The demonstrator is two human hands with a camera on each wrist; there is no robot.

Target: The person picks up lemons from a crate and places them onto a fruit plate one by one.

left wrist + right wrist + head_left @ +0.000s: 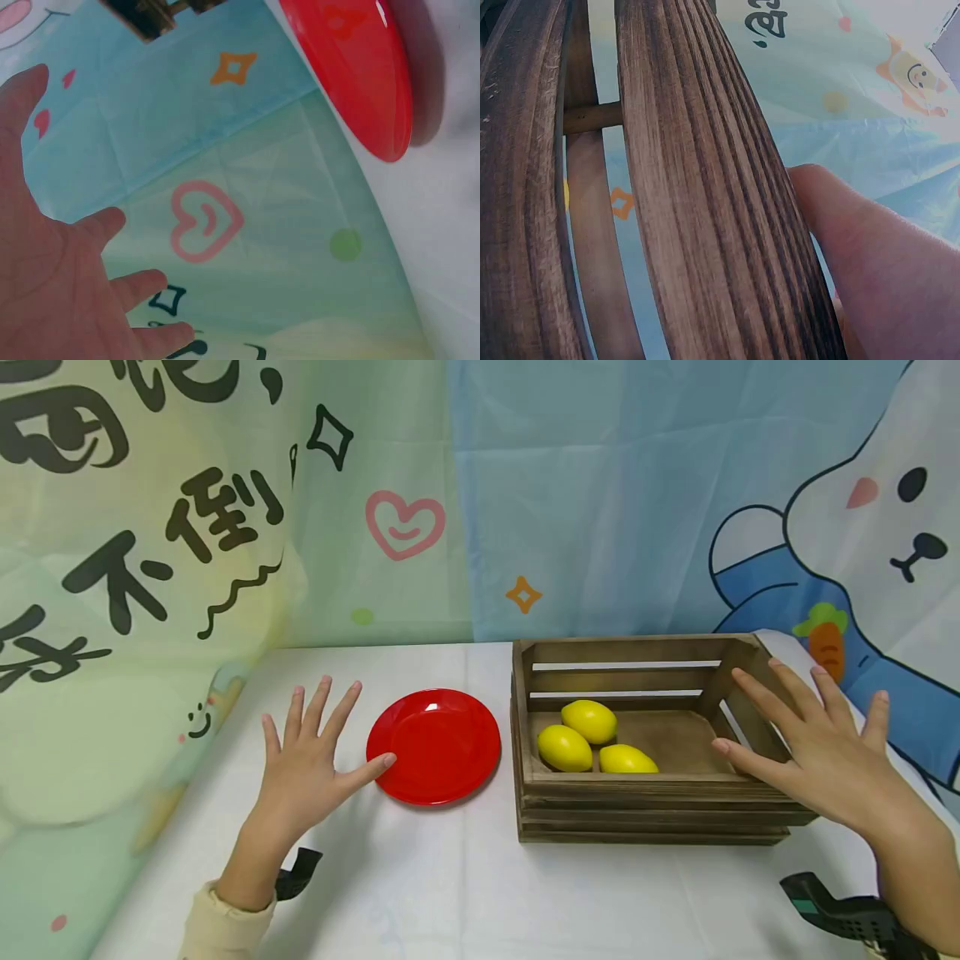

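Note:
In the head view, three yellow lemons (589,722) lie in the left part of a brown slatted wooden crate (652,810). Left of the crate a round red plate (435,747) sits on the white table. My left hand (307,768) is spread wide beside the plate, its thumb tip over the plate's left edge; whether they touch I cannot tell. Above the crate's right end my right hand (832,743) is spread with fingers straight, holding nothing. The right wrist view shows the crate's slats (697,180) close up, with part of the thumb (870,240) beside them.
A printed cloth backdrop (585,510) with a heart, stars, lettering and a white cartoon animal rises behind the table. White tablecloth (465,902) lies in front of the plate and crate. Dark wrist straps (847,906) are worn on both arms.

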